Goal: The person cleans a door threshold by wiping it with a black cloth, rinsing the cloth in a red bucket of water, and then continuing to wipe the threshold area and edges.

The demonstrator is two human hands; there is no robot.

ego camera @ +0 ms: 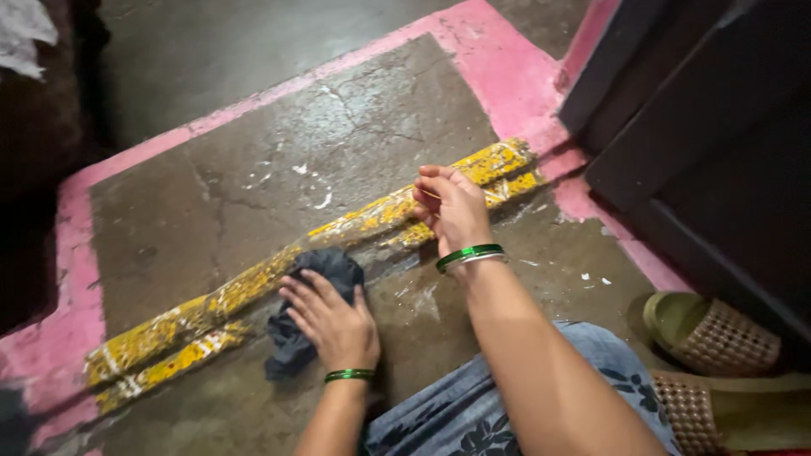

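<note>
My left hand (331, 319) presses flat on a dark wet cloth (314, 291) lying on the grey concrete floor against a long worn yellow raised strip (253, 283). A green bangle circles that wrist. My right hand (452, 207) hovers above the strip's right part, its fingers loosely curled with nothing visible in them; green and silver bangles sit at that wrist. The floor around the cloth looks damp.
A pink painted border (498, 67) frames the concrete slab. A dark door or cabinet (718, 143) stands at the right. Two olive slippers (710, 338) lie at the lower right. My blue patterned garment (456, 414) covers my knees at the bottom.
</note>
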